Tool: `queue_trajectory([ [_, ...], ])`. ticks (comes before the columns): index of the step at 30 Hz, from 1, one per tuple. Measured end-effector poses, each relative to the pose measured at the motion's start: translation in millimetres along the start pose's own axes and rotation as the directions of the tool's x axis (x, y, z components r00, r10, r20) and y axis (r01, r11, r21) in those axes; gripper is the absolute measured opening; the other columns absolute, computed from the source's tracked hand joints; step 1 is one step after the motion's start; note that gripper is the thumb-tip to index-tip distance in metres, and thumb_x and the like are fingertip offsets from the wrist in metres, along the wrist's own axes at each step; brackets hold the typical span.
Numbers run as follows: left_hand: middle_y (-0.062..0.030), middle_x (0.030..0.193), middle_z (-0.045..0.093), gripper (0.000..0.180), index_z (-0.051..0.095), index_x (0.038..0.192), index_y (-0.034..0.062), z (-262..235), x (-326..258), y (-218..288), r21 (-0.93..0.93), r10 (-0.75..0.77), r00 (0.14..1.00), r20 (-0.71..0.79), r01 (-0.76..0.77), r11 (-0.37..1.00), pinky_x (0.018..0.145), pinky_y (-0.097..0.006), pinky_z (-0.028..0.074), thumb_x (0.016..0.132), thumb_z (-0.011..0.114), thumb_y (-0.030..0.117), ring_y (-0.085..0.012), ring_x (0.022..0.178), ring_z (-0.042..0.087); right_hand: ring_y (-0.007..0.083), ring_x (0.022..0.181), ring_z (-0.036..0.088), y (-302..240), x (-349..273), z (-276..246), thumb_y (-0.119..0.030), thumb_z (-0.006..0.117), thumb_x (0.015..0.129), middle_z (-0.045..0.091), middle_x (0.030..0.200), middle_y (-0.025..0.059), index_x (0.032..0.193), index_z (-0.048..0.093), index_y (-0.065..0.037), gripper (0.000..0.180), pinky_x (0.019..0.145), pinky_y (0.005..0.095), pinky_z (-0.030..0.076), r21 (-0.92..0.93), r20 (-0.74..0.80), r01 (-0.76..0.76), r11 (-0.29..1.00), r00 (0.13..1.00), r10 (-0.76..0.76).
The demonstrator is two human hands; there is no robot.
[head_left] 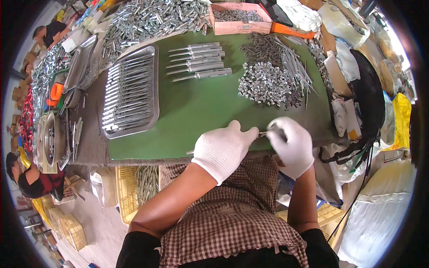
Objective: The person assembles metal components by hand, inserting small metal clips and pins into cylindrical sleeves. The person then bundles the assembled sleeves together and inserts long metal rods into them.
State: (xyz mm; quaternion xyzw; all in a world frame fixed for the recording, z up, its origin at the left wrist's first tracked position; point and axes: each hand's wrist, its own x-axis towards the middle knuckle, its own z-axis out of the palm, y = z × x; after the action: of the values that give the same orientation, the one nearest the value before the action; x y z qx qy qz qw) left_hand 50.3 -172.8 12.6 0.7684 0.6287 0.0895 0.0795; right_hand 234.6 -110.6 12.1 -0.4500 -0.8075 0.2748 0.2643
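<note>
My left hand (225, 145), in a white knitted glove, is closed round a thin metal rod (190, 152) near the table's front edge. One end of the rod pokes out left of the glove, and metal shows again between the two hands. My right hand (292, 145), gloved alike and slightly blurred, has its fingers curled together at that right end; what they pinch is hidden. Beyond them lie a heap of small shiny metal pieces (263, 84), dark springs (261, 47) and long thin metal rods (295, 64). Several metal tubes with thin shafts (201, 67) rest in a row.
A steel tray (156, 96) of lined-up shafted pieces sits left on the green mat (192, 125). Behind are a large heap of metal tubes (152, 22) and a pink box (241, 27) of small parts. Black straps (366, 89) hang at the right edge. Another person (38, 176) is far left.
</note>
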Motion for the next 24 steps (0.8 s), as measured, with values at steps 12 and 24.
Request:
queue_trajectory([
  [12, -0.01, 0.078, 0.055, 0.018, 0.061, 0.105, 0.0197, -3.2, 1.0, -0.2, -0.067, -0.017, 1.0, 0.016, 0.018, 0.998, 0.053, -0.041, 0.052, 0.087, 0.058, 0.022, -0.0297, 0.06, 0.062, 0.0308, 0.08, 0.062, 4.7, -1.5, 0.9, -0.021, 0.072, 0.077, 0.063, 0.089, 0.0097, 0.087, 0.065, -0.008, 0.019, 0.067, 0.0399, 0.049, -0.178, 0.118, 0.08, 0.981, 0.991, -0.059],
  [24, -0.0085, 0.077, 0.052, 0.018, 0.064, 0.104, 0.0226, -3.3, -3.4, 7.6, -0.108, -0.006, 1.0, -0.025, 0.003, 0.994, 0.053, -0.04, 0.051, 0.086, 0.06, 0.022, -0.028, 0.059, 0.06, 0.0314, 0.08, 0.062, 44.5, 37.3, -2.5, -0.022, 0.07, 0.081, 0.063, 0.086, 0.0125, 0.085, 0.067, -0.007, 0.016, 0.07, 0.039, 0.048, -0.156, -0.241, -0.111, 0.981, 0.968, 0.071],
])
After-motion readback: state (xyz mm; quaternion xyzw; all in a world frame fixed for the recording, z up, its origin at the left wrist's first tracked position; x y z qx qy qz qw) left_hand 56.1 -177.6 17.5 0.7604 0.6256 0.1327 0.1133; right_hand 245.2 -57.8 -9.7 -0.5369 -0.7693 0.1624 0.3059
